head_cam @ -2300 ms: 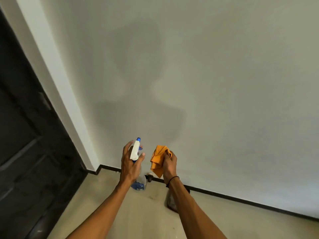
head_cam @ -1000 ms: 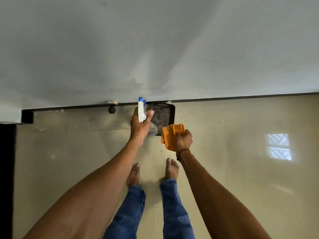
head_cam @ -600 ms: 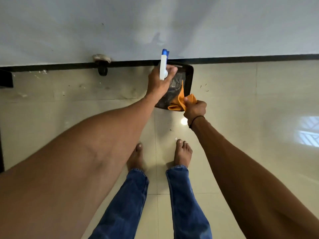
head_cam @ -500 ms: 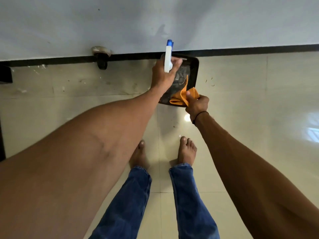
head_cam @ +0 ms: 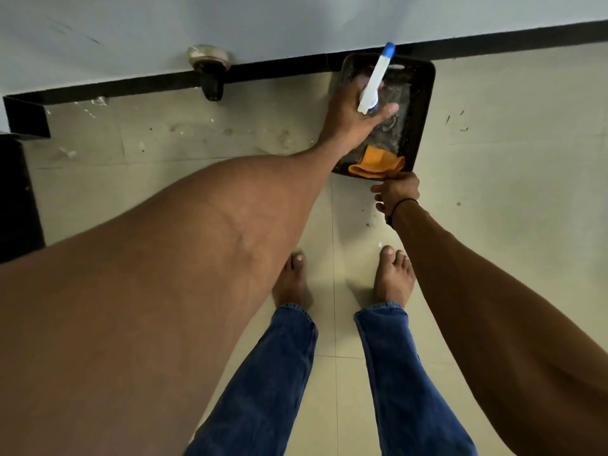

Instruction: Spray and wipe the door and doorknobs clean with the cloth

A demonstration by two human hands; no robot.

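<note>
My left hand (head_cam: 353,118) grips the spray bottle (head_cam: 375,83), white-headed with a blue nozzle, and holds it low over a black tray (head_cam: 424,103) on the floor by the wall. The orange cloth (head_cam: 376,164) lies crumpled in the tray's near end. My right hand (head_cam: 396,192) hovers just at the tray's near rim, fingers loose beside the cloth's edge and holding nothing that I can see. The bottle's body is hidden behind my left hand. No doorknob is in view.
A door stopper (head_cam: 209,69) sticks out of the black skirting (head_cam: 131,83) under the white wall (head_cam: 296,21). A dark door edge (head_cam: 13,192) shows at far left. My bare feet (head_cam: 394,278) stand on beige tiles close to the tray.
I have bent down from the wall towards the floor tray. My right hand laid the orange cloth in the tray and let it go. My left hand has lowered the bottle into the tray.
</note>
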